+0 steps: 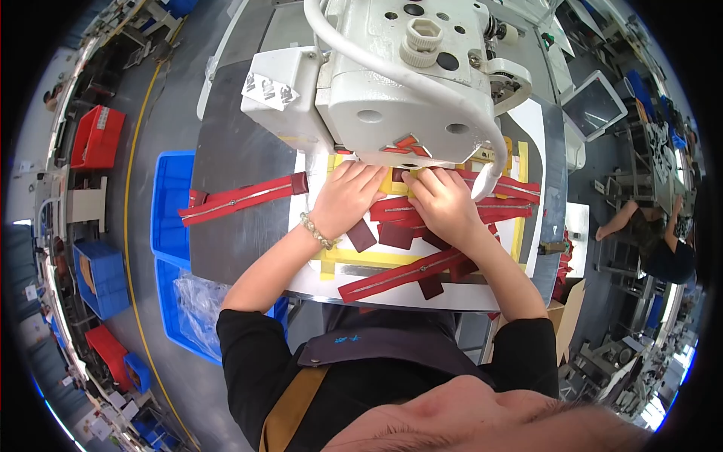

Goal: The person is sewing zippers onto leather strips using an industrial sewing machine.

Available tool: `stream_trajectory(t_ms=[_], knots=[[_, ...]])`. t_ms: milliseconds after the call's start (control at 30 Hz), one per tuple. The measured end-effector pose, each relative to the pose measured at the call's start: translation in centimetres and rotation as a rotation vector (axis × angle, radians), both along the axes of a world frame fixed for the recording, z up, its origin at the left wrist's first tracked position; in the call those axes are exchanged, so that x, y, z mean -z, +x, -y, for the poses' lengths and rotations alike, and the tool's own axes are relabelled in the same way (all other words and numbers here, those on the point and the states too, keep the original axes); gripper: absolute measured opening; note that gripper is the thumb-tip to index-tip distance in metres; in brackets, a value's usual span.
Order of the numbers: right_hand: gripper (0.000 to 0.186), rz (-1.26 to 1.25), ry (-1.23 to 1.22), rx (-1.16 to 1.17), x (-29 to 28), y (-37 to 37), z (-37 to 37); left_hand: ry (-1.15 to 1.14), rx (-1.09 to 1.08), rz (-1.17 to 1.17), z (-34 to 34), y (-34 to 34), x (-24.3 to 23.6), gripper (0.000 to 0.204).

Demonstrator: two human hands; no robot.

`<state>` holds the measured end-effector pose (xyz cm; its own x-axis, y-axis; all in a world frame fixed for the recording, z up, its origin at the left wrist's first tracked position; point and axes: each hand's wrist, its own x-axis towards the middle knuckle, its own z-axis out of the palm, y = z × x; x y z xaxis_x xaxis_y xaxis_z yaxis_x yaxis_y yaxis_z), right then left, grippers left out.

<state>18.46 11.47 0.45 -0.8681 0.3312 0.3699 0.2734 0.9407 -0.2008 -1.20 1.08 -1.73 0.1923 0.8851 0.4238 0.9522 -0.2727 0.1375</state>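
Under the white sewing machine head (407,113), both of my hands rest on the work at a yellow template. My left hand (348,199), with a beaded bracelet at the wrist, lies flat with its fingers stretched forward. My right hand (444,202) is open too, its fingers bent and pressed down beside a small maroon tab (399,175). Red zippers (497,207) with maroon end tabs run out from beneath my right hand. Another red zipper (403,277) slants across the near table edge below my right wrist. The needle and most of my fingertips are hidden by the machine head.
One red zipper (245,202) lies left of my left hand, overhanging the tabletop's left side. Blue bins (172,203) stand beside the table, one with clear plastic inside. A screen (595,105) stands at the right. Another person (663,248) sits farther right.
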Motion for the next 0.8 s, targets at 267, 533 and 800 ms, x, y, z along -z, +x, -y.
stream_trajectory(t_ms=[267,533,800], knots=[[0.032,-0.029,0.049,0.006,0.2,0.1,-0.1,-0.097,-0.092,-0.049,0.2,1.1,-0.5,0.042],[0.037,-0.006,0.072,0.003,0.8,0.3,-0.2,-0.036,-0.166,-0.170,0.3,1.9,-0.3,0.040],[0.033,-0.039,0.071,0.011,1.1,0.1,-0.3,-0.020,-0.193,-0.208,0.2,2.2,-0.5,0.039]])
